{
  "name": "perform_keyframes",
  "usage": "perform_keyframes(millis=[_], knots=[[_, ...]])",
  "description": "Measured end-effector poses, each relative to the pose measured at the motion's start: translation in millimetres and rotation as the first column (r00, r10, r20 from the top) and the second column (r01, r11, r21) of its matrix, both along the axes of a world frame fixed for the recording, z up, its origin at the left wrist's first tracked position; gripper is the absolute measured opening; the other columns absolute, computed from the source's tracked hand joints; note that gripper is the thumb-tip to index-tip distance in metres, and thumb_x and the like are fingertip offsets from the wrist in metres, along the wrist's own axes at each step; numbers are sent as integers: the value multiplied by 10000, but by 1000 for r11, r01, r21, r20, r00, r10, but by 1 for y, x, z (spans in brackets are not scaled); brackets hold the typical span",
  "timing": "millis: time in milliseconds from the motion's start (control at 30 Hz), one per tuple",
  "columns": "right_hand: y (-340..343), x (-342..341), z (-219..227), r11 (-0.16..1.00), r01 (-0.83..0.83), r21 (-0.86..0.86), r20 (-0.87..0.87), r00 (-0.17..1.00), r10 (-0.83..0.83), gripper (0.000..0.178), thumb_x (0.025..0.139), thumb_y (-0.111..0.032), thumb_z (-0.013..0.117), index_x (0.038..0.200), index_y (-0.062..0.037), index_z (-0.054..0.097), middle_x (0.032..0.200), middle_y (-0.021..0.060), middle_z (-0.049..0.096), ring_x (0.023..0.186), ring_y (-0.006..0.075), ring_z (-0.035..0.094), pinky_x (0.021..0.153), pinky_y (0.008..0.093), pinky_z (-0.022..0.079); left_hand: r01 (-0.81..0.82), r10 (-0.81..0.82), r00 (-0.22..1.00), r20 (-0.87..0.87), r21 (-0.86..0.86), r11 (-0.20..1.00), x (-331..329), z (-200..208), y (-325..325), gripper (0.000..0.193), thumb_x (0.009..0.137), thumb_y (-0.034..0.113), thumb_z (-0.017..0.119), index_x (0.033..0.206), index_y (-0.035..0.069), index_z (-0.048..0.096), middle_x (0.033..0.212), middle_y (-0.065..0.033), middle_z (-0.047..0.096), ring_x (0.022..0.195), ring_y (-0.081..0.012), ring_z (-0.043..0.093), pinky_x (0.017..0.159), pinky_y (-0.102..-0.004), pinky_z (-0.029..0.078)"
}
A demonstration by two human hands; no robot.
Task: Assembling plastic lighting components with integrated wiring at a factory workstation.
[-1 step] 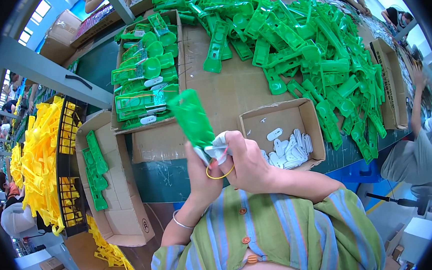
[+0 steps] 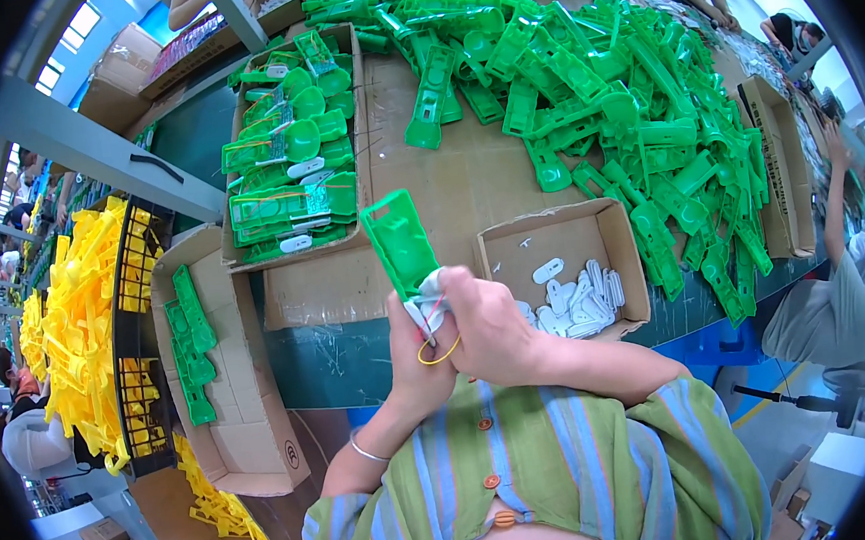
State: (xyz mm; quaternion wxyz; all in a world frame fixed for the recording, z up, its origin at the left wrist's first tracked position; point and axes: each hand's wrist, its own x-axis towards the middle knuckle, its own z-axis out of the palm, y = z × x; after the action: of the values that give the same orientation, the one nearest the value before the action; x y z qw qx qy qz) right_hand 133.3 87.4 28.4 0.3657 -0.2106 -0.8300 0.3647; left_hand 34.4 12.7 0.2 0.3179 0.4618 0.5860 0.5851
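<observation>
In front of my chest, a green plastic casing (image 2: 400, 240) stands up at a slant from both my hands, its hollow side showing. My left hand (image 2: 419, 361) is closed around its lower end. My right hand (image 2: 491, 324) presses its thumb and fingers against a small white plastic piece (image 2: 428, 315) at that same end. A thin red wire and a looped yellow wire (image 2: 441, 358) come out between the hands. The casing's lower end is hidden by my fingers.
A cardboard box (image 2: 362, 144) at upper left holds green casings with wires. A large heap of green casings (image 2: 579, 69) covers the far right. White oval pieces (image 2: 585, 299) lie in a small box. Another box (image 2: 243, 424) with green parts stands left, beside crates of yellow parts (image 2: 80, 325).
The green casing has shifted slightly right and down and turned, so its hollow side shows more clearly. My hands have moved a little with it, still gripping it.
</observation>
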Motion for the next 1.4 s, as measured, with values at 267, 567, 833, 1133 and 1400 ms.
perform_keyframes(millis=[267,567,833,1133,1400], knots=[[32,15,30,913,80,400,-131,991,-29,383,683,64,592,1041,9,468,769,148,530,606,305,539,490,396,433,92,-86,975,207,-17,996,-12,15,9,473,804,-53,509,1243,12,346,1008,-63,513,903,-123,533,795,-273,451],[68,11,15,883,-50,467,303,947,-107,380,709,-93,591,1050,10,460,842,141,438,806,304,478,745,382,425,186,-217,903,-370,-116,976,-23,9,1,625,714,-88,563,1309,-12,388,1042,-81,508,913,-174,566,786,-290,477],[90,17,3,951,-111,290,-129,980,154,454,720,-20,647,1149,-12,499,841,147,613,800,368,611,703,398,507,358,-235,689,686,-41,933,-13,42,-3,668,647,-18,664,1268,-42,419,1029,-122,582,837,-200,611,768,-313,526],[96,42,19,701,-493,-515,-336,869,364,390,827,-10,619,1188,-37,474,932,54,629,885,116,607,761,287,503,442,-271,766,583,-173,880,-40,6,0,700,752,327,740,1332,105,417,1356,-73,384,1201,-248,405,853,-417,464],[87,39,-2,789,-388,-477,-430,885,175,350,853,38,557,1198,-2,509,1068,72,599,1039,120,559,902,269,458,467,-377,819,432,-122,876,-19,25,20,591,663,79,664,1217,-14,481,967,-38,543,846,-139,580,769,-266,476]])
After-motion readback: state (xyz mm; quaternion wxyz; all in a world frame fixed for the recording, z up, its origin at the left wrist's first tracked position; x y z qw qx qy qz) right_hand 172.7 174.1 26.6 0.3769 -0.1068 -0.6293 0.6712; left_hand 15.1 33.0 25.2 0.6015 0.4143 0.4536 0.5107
